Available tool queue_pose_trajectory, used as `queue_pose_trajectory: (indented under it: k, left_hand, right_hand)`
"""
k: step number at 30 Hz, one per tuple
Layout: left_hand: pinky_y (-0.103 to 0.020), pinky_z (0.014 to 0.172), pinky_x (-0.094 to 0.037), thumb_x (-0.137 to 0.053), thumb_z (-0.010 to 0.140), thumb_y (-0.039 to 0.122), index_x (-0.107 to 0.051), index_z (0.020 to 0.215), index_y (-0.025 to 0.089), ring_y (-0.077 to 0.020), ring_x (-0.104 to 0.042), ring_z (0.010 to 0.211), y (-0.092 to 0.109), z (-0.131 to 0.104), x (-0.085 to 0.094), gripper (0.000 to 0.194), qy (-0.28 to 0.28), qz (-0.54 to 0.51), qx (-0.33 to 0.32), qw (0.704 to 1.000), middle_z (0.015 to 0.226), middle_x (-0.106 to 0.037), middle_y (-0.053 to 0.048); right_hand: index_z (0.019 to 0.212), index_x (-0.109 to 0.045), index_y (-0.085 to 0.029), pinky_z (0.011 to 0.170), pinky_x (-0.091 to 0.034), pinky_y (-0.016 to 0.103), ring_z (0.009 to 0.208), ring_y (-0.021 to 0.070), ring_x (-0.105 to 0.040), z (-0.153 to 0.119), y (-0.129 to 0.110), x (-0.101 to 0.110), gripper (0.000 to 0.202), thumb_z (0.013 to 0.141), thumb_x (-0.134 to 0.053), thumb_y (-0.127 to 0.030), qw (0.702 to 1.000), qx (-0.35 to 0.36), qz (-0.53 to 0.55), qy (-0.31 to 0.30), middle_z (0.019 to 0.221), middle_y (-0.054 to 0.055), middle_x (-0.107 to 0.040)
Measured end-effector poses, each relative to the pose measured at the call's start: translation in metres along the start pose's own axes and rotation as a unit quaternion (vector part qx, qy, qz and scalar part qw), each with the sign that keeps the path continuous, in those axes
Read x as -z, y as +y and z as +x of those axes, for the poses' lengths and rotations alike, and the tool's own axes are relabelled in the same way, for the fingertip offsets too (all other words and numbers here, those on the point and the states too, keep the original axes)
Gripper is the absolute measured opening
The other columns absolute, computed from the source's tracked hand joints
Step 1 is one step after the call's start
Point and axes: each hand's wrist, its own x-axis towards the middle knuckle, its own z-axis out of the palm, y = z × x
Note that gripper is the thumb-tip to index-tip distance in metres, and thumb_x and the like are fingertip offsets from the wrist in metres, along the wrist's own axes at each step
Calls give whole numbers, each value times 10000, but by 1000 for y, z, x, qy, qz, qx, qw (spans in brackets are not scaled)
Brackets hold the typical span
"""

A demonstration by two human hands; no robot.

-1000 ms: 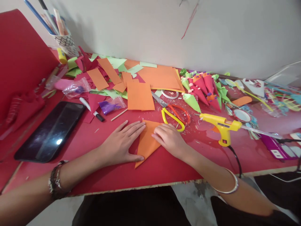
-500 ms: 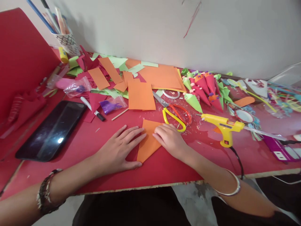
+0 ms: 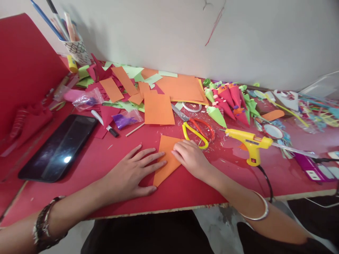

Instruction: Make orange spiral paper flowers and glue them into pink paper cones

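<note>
A folded piece of orange paper lies on the red tabletop in front of me, with a slanted edge toward me. My left hand is spread flat with fingers apart, its fingertips resting on the paper's left side and its thumb by the lower corner. On the right side of the sheet, my right hand has its fingers curled together against the paper; its folded-over part under that hand is hidden. Just beyond lie scissors with one yellow and one red handle, beside a flat orange rectangle of paper.
A black phone lies at left near a marker. Paper scraps and a patterned pen cup stand along the wall. Small paper cones and a yellow glue gun with its cord are at right.
My left hand has slid slightly, its thumb now just off the paper's lower corner. My right hand stays curled on the paper. The view has shifted a little.
</note>
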Motion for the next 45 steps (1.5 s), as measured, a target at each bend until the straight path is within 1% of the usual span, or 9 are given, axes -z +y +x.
queue_pose_trajectory:
  k: [7,10,13,16,21,30,37,42,45]
  left_hand:
    - [-466,1069,-116,-489,756,471,-200,1347,351,-238,-272,1270,0,1,3,668,4,-3,15,1000,1413,-263,53]
    - [-466,1066,-130,-513,732,474,-242,1337,338,-241,-287,1262,0,1,2,677,13,-12,20,1000,1407,-283,41]
    - [-463,1068,-125,-538,706,472,-273,1329,325,-246,-296,1256,0,1,1,693,21,-21,19,999,1400,-301,31]
    - [-462,1067,-132,-540,705,452,-273,1326,334,-243,-296,1256,0,1,0,686,23,-26,21,999,1399,-302,41]
    - [-462,1067,-130,-543,697,463,-283,1324,329,-251,-294,1256,0,0,0,691,25,-29,19,999,1396,-309,33]
    - [-468,1067,-125,-520,719,463,-201,1348,345,-251,-280,1264,2,1,4,715,3,-12,16,1000,1416,-261,45]
    - [-462,1070,-130,-529,718,457,-239,1340,334,-255,-287,1262,1,1,6,697,7,-18,10,1000,1408,-284,29]
    - [-470,1067,-143,-534,715,449,-247,1338,328,-261,-280,1264,0,0,6,697,8,-12,2,1000,1410,-280,23]
    - [-466,1057,-181,-544,711,427,-289,1322,317,-262,-294,1255,-1,-1,11,672,5,-5,-8,1000,1404,-292,10]
  right_hand:
    - [923,-553,-139,721,-368,297,797,183,-499,-8,-4,6,153,842,-428,-175,998,5,-2,59,853,72,-584]
    - [948,-591,-177,778,-377,324,842,189,-482,-20,-15,13,212,843,-407,-154,992,80,-12,93,915,84,-574]
    - [992,-595,-205,799,-386,321,831,174,-477,-32,-29,17,243,841,-408,-166,980,191,23,49,889,70,-577]
    - [1078,-561,-226,825,-386,316,853,171,-472,-39,-36,17,281,830,-433,-193,974,223,40,9,926,56,-572]
    - [1091,-565,-270,867,-369,347,923,181,-448,-42,-29,14,303,808,-475,-208,976,211,47,2,1018,58,-557]
    - [1051,-616,-299,876,-381,415,979,219,-416,-54,15,22,329,769,-507,-170,994,104,18,42,1046,63,-542]
    - [1022,-639,-254,831,-416,422,961,233,-443,-62,41,26,313,760,-497,-157,995,53,-45,68,1045,96,-552]
    - [1015,-624,-185,832,-438,404,946,221,-487,-62,43,26,286,786,-458,-146,996,5,-46,76,1025,102,-560]
    - [1138,-530,-151,909,-406,394,1055,211,-462,-58,34,25,346,806,-437,-162,998,2,-2,67,1112,105,-534]
